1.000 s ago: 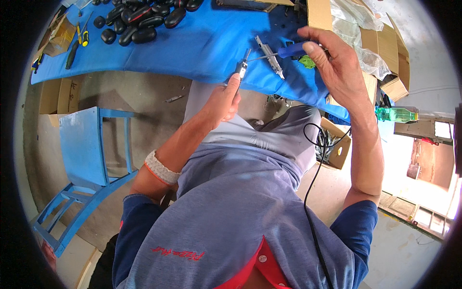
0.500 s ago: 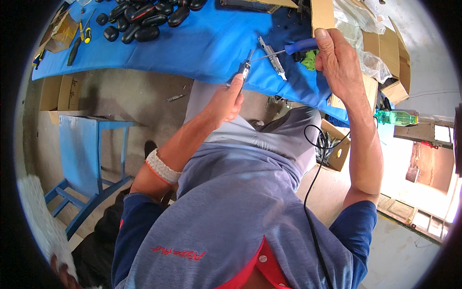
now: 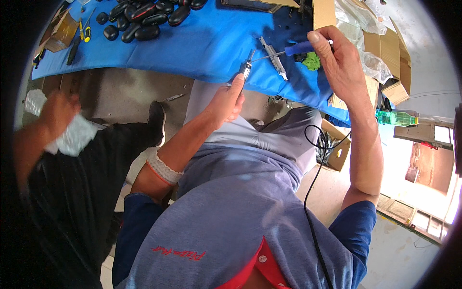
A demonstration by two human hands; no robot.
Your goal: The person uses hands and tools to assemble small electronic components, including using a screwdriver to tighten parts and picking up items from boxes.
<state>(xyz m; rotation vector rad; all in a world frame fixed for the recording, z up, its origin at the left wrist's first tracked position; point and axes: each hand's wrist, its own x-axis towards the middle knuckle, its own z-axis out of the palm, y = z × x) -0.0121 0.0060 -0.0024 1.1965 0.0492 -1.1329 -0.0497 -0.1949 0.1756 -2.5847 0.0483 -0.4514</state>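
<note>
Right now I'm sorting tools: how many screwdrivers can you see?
3: a blue-handled screwdriver in the right hand; a yellow-handled one and a black-handled one at the blue table's left end. Others may be hidden.

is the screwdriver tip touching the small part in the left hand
Touching. The head view shows the blue-handled screwdriver, held in the right hand, with its shaft running straight to the top of the small metal part pinched in the left hand.
</note>
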